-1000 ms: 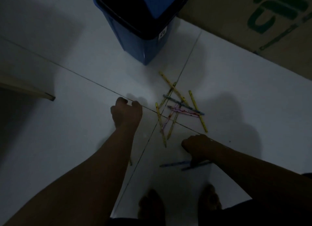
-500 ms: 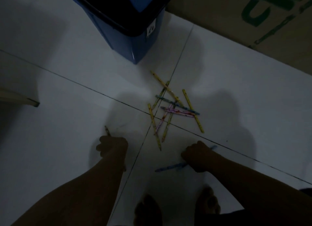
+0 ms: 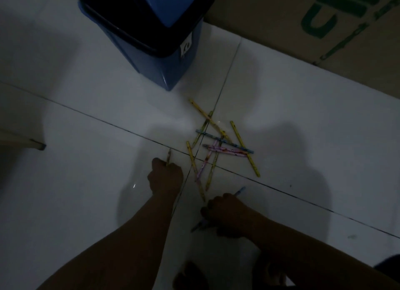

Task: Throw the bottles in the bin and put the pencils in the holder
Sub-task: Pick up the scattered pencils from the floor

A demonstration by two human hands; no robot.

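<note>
Dim light, white tile floor (image 3: 75, 192). Landmark: the blue bin (image 3: 151, 40).

Your left hand (image 3: 165, 177) is below the bin, fisted around a pencil (image 3: 168, 156) whose tip sticks out above the knuckles. Your right hand (image 3: 227, 211) is lower and to the right, fingers curled closed on a blue pencil (image 3: 239, 191); one end shows past the knuckles, the other pokes out below the hand. Whether it holds more than one, you cannot tell.

The loose pencils (image 3: 218, 144) lie in a crossed heap just below the bin's near corner, mostly yellow, plus pink and blue ones, overlapping at several points. No holder and no bottles in view.

Handling, as a judgement: these are light, stiff and thin, lying flat on smooth tile, so they will likely skid or roll if pushed. Pinch each near mid-length, taking the topmost of the stack first. The yellow one (image 3: 244, 147) at the right edge of the heap looks easiest to lift.
</note>
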